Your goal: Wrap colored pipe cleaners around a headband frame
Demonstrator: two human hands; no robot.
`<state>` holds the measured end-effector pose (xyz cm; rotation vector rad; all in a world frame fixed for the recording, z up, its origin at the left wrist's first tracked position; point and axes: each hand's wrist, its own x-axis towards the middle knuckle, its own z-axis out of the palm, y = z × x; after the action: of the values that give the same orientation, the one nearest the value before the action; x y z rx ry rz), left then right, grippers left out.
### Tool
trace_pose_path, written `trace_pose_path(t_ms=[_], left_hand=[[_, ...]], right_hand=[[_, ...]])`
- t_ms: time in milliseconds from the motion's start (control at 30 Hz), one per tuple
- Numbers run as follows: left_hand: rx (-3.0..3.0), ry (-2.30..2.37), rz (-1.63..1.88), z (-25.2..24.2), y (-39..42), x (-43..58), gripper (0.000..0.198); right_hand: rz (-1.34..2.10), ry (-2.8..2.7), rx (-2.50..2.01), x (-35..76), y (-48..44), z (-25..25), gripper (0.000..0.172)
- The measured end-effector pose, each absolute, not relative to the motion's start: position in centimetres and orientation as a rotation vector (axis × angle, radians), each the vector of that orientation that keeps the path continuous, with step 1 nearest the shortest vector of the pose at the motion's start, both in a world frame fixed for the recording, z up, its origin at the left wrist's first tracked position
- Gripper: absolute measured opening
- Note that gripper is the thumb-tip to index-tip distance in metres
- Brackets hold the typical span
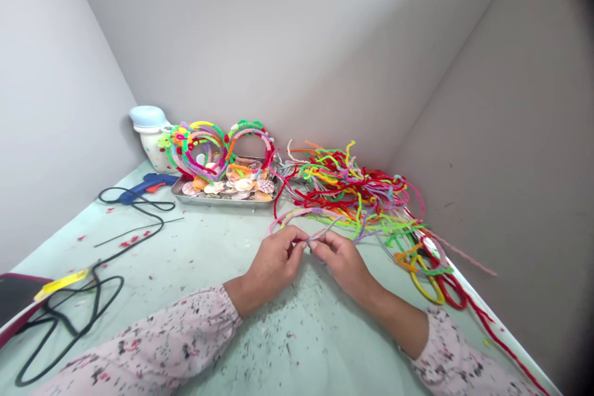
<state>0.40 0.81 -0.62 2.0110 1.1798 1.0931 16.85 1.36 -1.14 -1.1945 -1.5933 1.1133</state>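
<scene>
A lilac pipe cleaner [321, 236] is held pinched between the left hand [271, 267] and the right hand [342, 262], both closed on it just above the table [195, 266], with a tangled multicoloured pile [352, 192] just beyond (red and green strands predominate). A steel tray [223, 201] of shells [241, 185] is catalogued further left, with twisted pipe-cleaner hoops [218, 148] propped at its back edge, a lidded jar [152, 139] behind them, and a blue glue gun [143, 189] lying beside the tray on the table.

bright even light; soft shadows; wide-angle bending, dark upper-right corner
</scene>
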Motion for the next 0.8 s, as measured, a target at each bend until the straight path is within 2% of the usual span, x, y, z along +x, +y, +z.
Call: trace_pose_path(t_ms=[800], left_hand=[[2.179, 1.221, 1.098, -0.4, 0.7, 0.3, 0.015]], right_hand=[[1.170, -1.477, -1.281, 16.6, 0.7, 0.1, 0.023]])
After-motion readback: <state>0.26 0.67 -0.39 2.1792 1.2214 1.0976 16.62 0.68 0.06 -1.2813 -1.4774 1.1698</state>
